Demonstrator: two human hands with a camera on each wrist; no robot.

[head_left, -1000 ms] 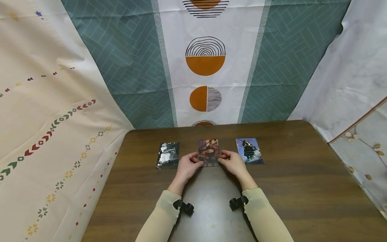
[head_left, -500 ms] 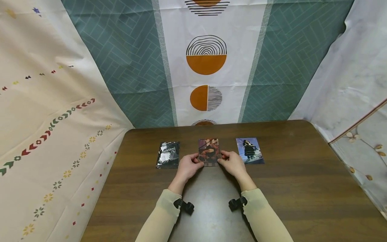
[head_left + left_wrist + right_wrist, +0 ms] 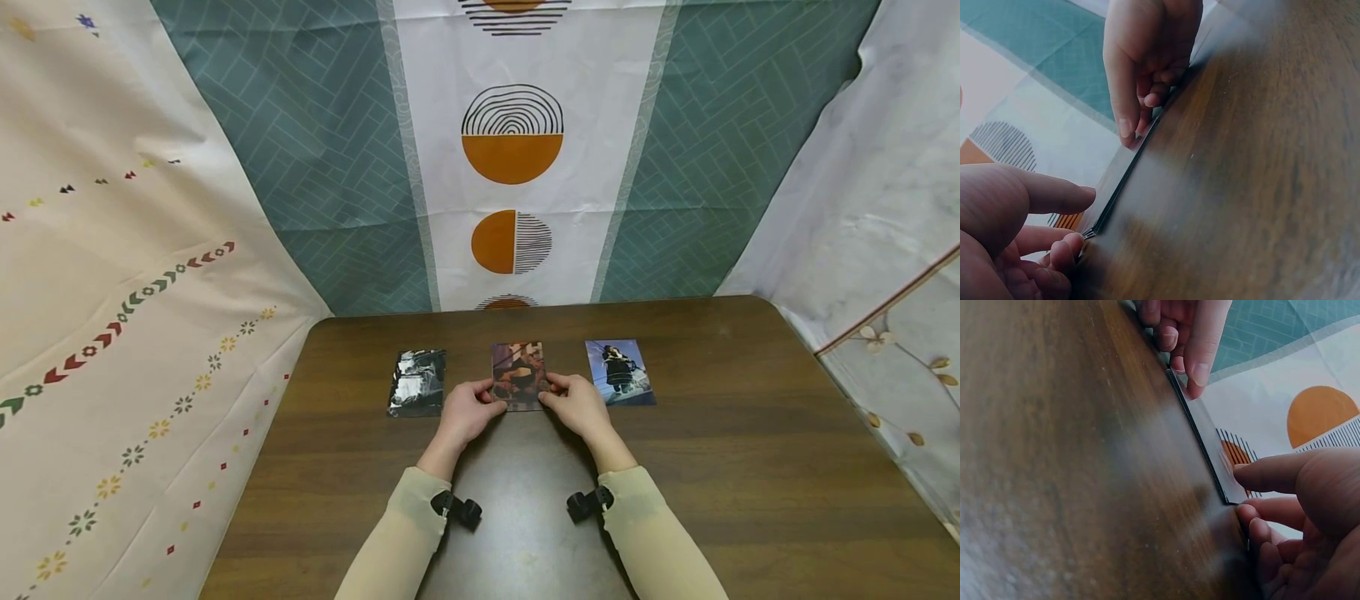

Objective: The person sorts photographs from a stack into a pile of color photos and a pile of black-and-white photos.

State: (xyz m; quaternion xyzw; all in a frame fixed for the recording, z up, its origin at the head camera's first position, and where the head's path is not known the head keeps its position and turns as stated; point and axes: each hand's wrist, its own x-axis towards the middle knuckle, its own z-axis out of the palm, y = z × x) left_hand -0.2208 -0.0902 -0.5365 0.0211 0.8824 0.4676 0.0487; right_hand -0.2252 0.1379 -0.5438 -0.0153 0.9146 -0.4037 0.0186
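Note:
A glossy photo card (image 3: 517, 373) with a reddish-brown picture lies on the wooden table, the middle one of a row of three. My left hand (image 3: 467, 411) holds its near left corner, and my right hand (image 3: 581, 406) holds the near right corner. Each thumb lies over the card with the index finger at its side edge. Seen almost edge-on in the left wrist view, the card (image 3: 1124, 181) shows as a thin dark-edged strip close to the tabletop. In the right wrist view its surface (image 3: 1207, 434) reflects light, so the picture is washed out there.
Left of my hands lies a black-and-white photo card (image 3: 417, 383), shiny with glare. A blue photo card (image 3: 620, 372) with a dark-clothed figure lies to the right. The table (image 3: 750, 467) has rounded far corners and meets a patterned cloth (image 3: 360, 208) behind.
The view shifts very slightly. Both hands stay at the middle photo card, which keeps its place between the other two.

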